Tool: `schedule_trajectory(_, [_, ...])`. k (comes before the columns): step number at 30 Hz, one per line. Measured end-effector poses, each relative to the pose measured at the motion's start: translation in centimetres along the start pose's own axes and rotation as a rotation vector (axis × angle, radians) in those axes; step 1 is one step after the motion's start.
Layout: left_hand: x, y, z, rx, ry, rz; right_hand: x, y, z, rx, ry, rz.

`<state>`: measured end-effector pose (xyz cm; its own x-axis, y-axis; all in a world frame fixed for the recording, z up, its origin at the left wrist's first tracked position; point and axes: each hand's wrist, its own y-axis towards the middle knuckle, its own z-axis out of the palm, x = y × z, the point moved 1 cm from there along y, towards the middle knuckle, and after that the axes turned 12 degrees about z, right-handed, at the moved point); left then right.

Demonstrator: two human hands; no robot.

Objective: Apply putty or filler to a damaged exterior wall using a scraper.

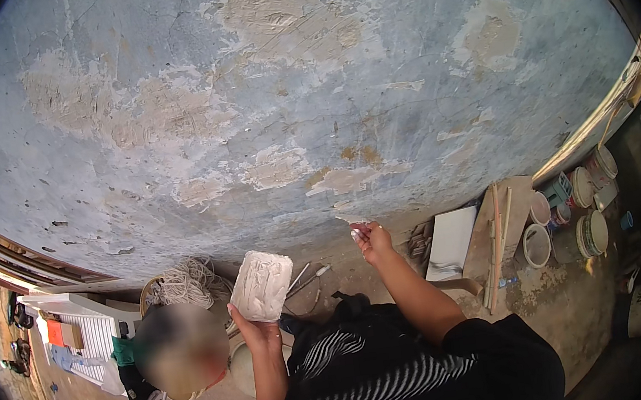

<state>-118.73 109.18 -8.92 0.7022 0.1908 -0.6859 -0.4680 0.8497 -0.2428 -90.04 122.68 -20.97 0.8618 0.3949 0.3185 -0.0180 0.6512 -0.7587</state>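
Note:
My left hand (258, 333) is closed on the lower edge of a shallow rectangular white tray (261, 314). Thick off-white putty (263, 282) is smeared over the tray's inside. My right hand (375, 243) is raised to the right of the tray, its fingers wrapped round a small putty knife (357, 226), mostly hidden by the grip. The knife's tip is close to the low part of a worn blue-grey wall (407, 127); whether it touches cannot be made out. Rough beige putty patches (276, 19) mark the wall.
Coiled rope (188, 284) lies at the wall's foot, left of the tray. Below it is a blurred round shape (182, 350). A white slatted piece (82, 326) stands farther left. To the right are a white panel (450, 244), wooden sticks (500, 247) and several buckets (537, 245).

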Motion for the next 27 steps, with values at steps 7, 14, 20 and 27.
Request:
schedule_trajectory(7, [0.6, -0.9, 1.1, 0.04, -0.008, 0.019, 3.5, 1.7, 3.1, 0.014, 0.218, 0.011])
schedule_trajectory(14, [0.9, -1.1, 1.5, 0.066, -0.023, 0.024, 4.3, 0.6, 3.0, 0.03, 0.218, 0.044])
schedule_trajectory(20, [1.3, -1.0, 2.1, 0.041, -0.015, 0.009, 4.3, -0.9, 4.1, 0.087, 0.164, 0.046])
schedule_trajectory(27, [1.6, -0.7, 2.3, 0.051, -0.017, -0.002, 6.1, -4.4, 3.6, 0.158, 0.14, 0.004])
